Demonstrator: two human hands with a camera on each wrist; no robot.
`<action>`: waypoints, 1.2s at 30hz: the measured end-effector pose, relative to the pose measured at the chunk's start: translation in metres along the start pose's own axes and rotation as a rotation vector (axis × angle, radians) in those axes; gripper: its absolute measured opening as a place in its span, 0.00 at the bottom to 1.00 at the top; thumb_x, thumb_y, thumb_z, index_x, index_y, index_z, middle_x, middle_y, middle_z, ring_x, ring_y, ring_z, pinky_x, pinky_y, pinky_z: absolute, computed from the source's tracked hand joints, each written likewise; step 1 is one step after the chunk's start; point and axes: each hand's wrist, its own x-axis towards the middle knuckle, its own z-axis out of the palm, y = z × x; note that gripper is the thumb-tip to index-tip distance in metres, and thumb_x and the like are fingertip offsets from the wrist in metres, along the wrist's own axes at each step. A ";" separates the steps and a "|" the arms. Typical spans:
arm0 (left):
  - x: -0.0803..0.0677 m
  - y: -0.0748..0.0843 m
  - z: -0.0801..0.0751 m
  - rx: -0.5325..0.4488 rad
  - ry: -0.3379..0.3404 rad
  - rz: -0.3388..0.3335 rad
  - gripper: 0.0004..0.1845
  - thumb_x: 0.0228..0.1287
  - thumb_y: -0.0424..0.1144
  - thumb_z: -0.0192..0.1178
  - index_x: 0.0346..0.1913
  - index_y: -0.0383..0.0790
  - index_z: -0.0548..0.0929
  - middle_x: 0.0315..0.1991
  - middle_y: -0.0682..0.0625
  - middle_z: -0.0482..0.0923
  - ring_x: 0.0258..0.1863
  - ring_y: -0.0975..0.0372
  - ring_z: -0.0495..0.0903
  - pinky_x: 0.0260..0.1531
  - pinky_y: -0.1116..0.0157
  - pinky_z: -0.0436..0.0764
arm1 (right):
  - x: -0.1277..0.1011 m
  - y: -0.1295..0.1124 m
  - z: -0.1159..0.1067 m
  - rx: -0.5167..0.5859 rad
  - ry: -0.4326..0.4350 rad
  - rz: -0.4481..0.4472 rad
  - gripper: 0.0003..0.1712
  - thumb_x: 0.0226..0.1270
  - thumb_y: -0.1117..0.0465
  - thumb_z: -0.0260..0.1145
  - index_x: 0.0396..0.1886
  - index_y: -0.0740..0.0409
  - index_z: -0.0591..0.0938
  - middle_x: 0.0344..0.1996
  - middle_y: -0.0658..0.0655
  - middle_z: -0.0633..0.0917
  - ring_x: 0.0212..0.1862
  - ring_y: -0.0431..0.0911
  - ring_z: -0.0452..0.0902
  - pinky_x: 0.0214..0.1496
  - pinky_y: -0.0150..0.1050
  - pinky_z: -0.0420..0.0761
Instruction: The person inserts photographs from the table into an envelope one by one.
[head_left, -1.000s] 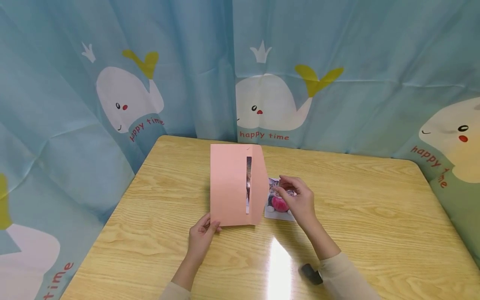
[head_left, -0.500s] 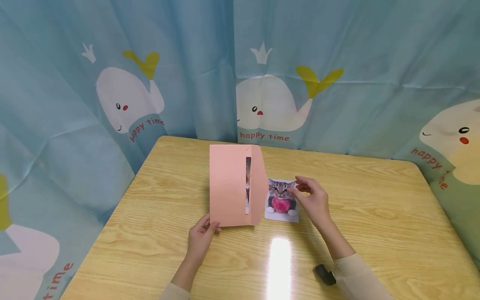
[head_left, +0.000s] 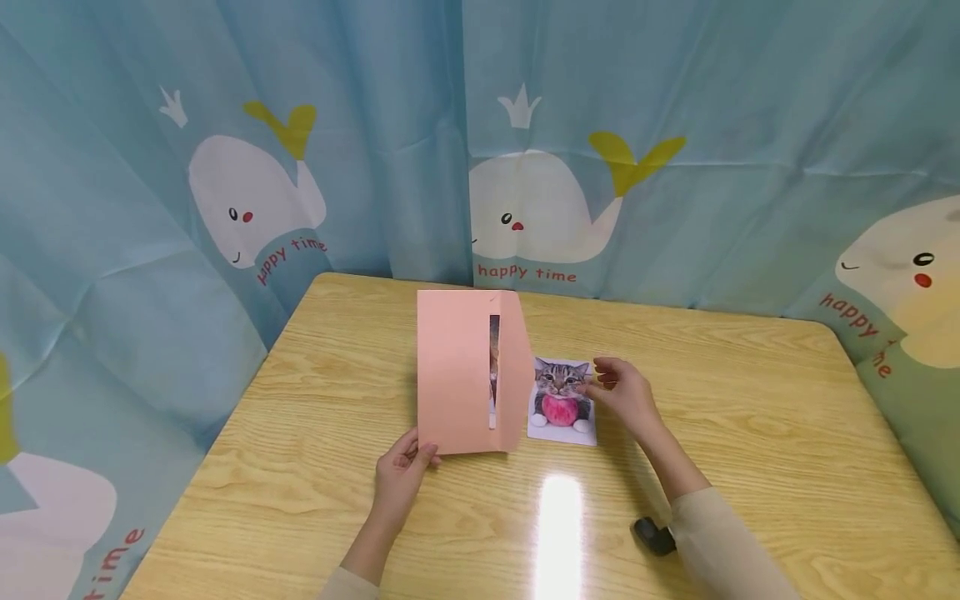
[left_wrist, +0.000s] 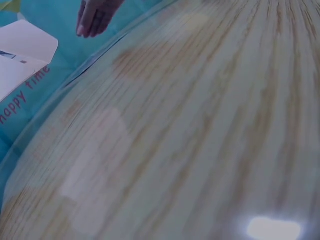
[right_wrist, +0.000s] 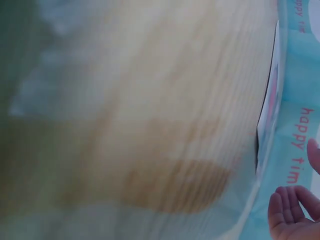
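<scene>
two hands, a pink envelope and a cat photo

head view: a pale wooden table (head_left: 750, 433) stands in front of a blue curtain printed with white whales (head_left: 675, 125). the left hand (head_left: 402, 472) pinches the near left corner of a salmon-pink paper envelope (head_left: 453, 375), its fingers curled onto that corner, and the envelope stands upright on its lower edge. a narrow gap beside the envelope's flap shows a strip of something printed inside. just right of it, a small glossy photo print of a tabby cat hugging a red ball (head_left: 561, 402) lies flat on the table, its left edge touching or tucked behind the envelope; i cannot tell which. the right hand (head_left: 624, 393) rests at the print's right edge, fingers loosely bent, fingertips (head_left: 592, 385) touching it and gripping nothing. a small black device (head_left: 654, 535) sits by the right sleeve.

left wrist view: mostly blurred wood grain (left_wrist: 200, 140), with curtain at the upper left; that hand's grip does not show here.

right wrist view: blurred table (right_wrist: 125, 125), and a thin pale sheet seen edge-on (right_wrist: 270, 95), likely the print.

judging by looks, the print is light, thin, slick and easily creased or smudged; taking it by one edge between thumb and finger, off the picture face, seems best.
</scene>
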 end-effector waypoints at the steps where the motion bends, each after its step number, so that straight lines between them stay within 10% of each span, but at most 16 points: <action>1: 0.000 0.000 0.000 0.000 0.002 0.000 0.17 0.65 0.35 0.59 0.55 0.31 0.76 0.34 0.54 0.82 0.31 0.66 0.81 0.42 0.73 0.81 | 0.002 0.002 0.000 -0.015 -0.013 0.005 0.32 0.57 0.63 0.71 0.58 0.75 0.71 0.51 0.73 0.77 0.50 0.63 0.76 0.53 0.52 0.79; 26: -0.003 -0.004 0.003 0.027 -0.039 0.030 0.16 0.66 0.35 0.57 0.55 0.32 0.77 0.38 0.43 0.82 0.31 0.65 0.81 0.41 0.72 0.82 | 0.044 0.058 -0.004 -0.120 -0.217 -0.261 0.38 0.50 0.63 0.76 0.60 0.71 0.72 0.57 0.71 0.74 0.60 0.64 0.63 0.64 0.59 0.59; 36: -0.001 -0.004 -0.002 0.026 -0.019 0.042 0.17 0.66 0.35 0.58 0.55 0.31 0.77 0.37 0.48 0.83 0.31 0.66 0.81 0.39 0.72 0.82 | 0.043 0.041 0.001 -0.084 -0.200 -0.242 0.32 0.48 0.71 0.75 0.55 0.73 0.75 0.44 0.68 0.72 0.41 0.53 0.70 0.44 0.39 0.75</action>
